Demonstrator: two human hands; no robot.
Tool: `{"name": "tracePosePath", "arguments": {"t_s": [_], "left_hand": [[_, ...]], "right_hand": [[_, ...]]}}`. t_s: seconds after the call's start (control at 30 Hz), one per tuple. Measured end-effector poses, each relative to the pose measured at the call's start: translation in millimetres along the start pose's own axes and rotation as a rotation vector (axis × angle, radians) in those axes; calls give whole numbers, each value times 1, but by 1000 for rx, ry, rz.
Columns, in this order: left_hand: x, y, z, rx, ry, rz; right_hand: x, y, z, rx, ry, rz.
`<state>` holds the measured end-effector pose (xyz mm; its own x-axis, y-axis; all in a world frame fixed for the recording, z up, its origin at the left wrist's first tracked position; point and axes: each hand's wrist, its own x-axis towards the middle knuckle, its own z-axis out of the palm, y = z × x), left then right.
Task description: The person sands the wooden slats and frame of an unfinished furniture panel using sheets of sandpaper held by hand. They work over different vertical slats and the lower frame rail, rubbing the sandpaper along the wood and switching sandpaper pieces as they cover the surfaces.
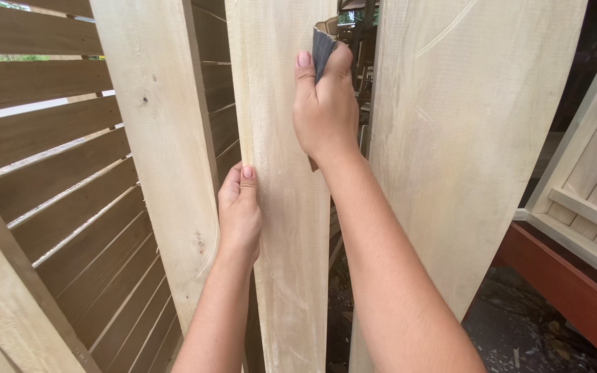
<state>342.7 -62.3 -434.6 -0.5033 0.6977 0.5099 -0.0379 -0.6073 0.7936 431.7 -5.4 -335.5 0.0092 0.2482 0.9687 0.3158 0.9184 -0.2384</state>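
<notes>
Step in hand: sanding the right edge of the middle plank, judged from the grip and the abrasive sheet.
Plank: pale, rough-sawn, standing near upright between a left plank and a wide right plank; the foot is out of view.
Right hand: fingers closed around folded sandpaper, clamping it against the upper right edge of the middle plank; thumb lies flat on the plank face.
Sandpaper: dark grey, folded, its top corner showing above the fingers, touching the edge.
Left hand: clasped on the left edge of the same plank, lower down, thumb on the face, fingers wrapped behind; it steadies the board.
Surroundings: slatted brown fence behind on the left; a pale frame on a red base at right; dark ground with shavings below.
Next move calls for: a stroke along the edge with even pressure, the left hand holding firm so the plank does not twist or slide. The sheet must stay folded over the edge.
Risk: splinters along the rough edge.
</notes>
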Motion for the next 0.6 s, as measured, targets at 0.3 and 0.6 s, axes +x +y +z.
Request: {"name": "tracePosePath", "arguments": {"t_s": [0.3, 0.6], "left_hand": [[7, -25, -5, -25, -2, 115], [-4, -1, 1, -43, 1, 67]], "right_hand": [[-243, 48, -10, 86, -228, 489], [-115, 7, -12, 10, -160, 343]]}}
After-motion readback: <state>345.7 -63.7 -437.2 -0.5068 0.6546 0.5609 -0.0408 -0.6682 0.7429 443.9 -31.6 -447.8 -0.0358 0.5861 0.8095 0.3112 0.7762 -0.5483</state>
